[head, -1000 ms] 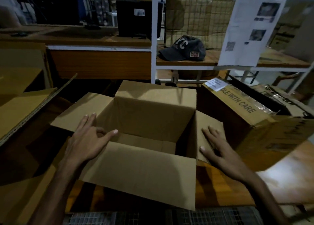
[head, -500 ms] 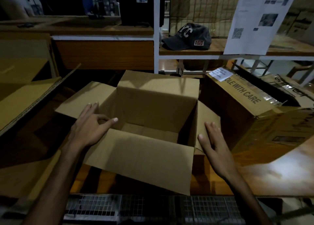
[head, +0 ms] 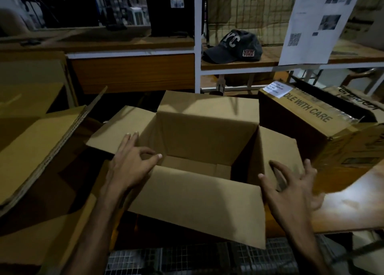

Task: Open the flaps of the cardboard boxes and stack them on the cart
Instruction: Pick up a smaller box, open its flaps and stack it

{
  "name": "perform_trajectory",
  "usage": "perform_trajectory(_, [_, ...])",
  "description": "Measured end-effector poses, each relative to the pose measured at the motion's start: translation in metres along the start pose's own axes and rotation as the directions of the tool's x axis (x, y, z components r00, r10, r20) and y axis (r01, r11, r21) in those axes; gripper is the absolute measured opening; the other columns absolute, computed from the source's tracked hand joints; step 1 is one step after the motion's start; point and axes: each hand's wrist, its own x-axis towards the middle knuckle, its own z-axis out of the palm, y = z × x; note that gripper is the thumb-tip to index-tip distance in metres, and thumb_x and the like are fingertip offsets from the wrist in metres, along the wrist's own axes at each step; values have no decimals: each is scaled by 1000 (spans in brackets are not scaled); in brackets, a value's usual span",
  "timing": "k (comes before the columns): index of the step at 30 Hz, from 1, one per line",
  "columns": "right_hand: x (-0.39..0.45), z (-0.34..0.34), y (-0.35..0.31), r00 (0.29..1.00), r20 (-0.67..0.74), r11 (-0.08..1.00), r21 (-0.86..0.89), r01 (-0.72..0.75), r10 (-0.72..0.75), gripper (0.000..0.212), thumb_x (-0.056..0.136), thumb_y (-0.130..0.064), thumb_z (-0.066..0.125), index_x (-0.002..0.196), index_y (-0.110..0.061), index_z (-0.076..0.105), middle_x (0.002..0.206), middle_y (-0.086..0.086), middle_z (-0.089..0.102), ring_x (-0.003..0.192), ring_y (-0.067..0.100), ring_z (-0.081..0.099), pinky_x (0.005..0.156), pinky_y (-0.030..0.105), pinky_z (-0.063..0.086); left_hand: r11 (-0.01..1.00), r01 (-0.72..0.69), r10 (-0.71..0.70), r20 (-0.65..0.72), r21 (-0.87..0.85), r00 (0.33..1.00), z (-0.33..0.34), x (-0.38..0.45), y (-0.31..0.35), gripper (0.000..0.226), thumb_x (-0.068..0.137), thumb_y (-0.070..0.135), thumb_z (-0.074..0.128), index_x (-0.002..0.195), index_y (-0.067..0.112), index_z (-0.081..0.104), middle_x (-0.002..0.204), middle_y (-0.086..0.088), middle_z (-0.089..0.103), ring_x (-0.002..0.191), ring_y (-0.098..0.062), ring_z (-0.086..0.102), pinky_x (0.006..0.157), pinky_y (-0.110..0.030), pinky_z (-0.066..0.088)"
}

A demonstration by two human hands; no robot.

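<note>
Left hand (head: pixel 133 162): rests on the left flap (head: pixel 118 135) of the open brown cardboard box (head: pixel 199 141), fingers extended along the flap, thumb and forefinger loosely curled at the box's near-left corner; holds nothing. Right hand (head: pixel 291 183): fingers spread and bent, over the right flap (head: pixel 276 148); contact cannot be told. Box sits centre, upright, all four flaps folded outward, near flap (head: pixel 199 204) hanging toward the camera. Just right: a second brown carton printed "WITH CARE" (head: pixel 307 125). Left: flattened corrugated sheets (head: pixel 37 148). Behind, on a wooden shelf (head: pixel 239 63): dark grey "NEW YORK" cap (head: pixel 234 46).
</note>
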Motion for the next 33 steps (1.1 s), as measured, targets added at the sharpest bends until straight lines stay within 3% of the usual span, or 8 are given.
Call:
perform_trajectory(8, [-46,23,-45,939,-131,936,199,-290,319,55,90,-47,72,142,-44,56,171,-12,-4,158,34,0,123,64,14,995,-20,12,-76,-102,997,12,27,-13,39,84,59,72,118,41,74,171,8,23,158,-18,11,118,-55,29])
perform_trajectory(11, [-54,26,-59,918,-168,930,143,-338,359,59,90,-51,68,146,-44,52,172,-6,-7,158,33,-1,123,58,8,982,-70,54,-92,-177,994,13,34,-16,37,80,47,73,116,38,75,169,6,29,157,-18,15,119,-52,29])
perform_trajectory(17, [-66,21,-84,844,-124,851,5,-526,522,64,92,-58,51,154,-45,37,172,14,-13,157,42,-9,118,70,-6,978,-75,71,-26,-197,997,0,28,-14,54,64,34,62,117,32,77,168,1,29,157,-23,15,115,-56,35])
perform_trajectory(20, [-65,21,-95,753,-83,757,40,-652,653,62,91,-60,49,150,-48,32,170,22,-15,154,52,-7,116,77,-3,983,-56,64,35,-174,997,-7,26,-12,54,65,33,61,116,30,77,170,1,24,158,-24,10,114,-56,35])
perform_trajectory(22, [-65,27,-98,709,-48,707,144,-692,704,66,90,-59,49,151,-46,27,168,28,-1,152,55,6,116,77,7,981,-54,66,57,-188,996,-10,25,-11,48,69,30,62,114,29,78,171,1,20,159,-24,7,115,-57,33])
perform_trajectory(24, [-67,31,-100,733,-11,706,278,-651,680,73,93,-52,49,159,-38,19,161,27,29,142,52,33,114,65,30,982,-55,71,79,-180,994,-11,26,-11,42,74,28,63,114,28,78,173,2,17,159,-24,3,115,-57,33])
perform_trajectory(26, [-67,32,-100,771,5,723,344,-599,637,73,99,-44,48,163,-31,16,153,21,44,132,46,46,106,54,41,986,-48,62,86,-161,994,-10,28,-10,38,77,27,63,112,28,79,173,3,16,159,-24,3,115,-58,35])
perform_trajectory(33, [-42,28,-88,819,81,729,413,-546,568,71,105,-31,47,166,-26,12,162,16,35,139,40,45,113,52,40,984,-78,91,74,-159,993,-14,31,-6,28,93,23,62,117,18,76,173,-2,16,160,-26,2,116,-58,33])
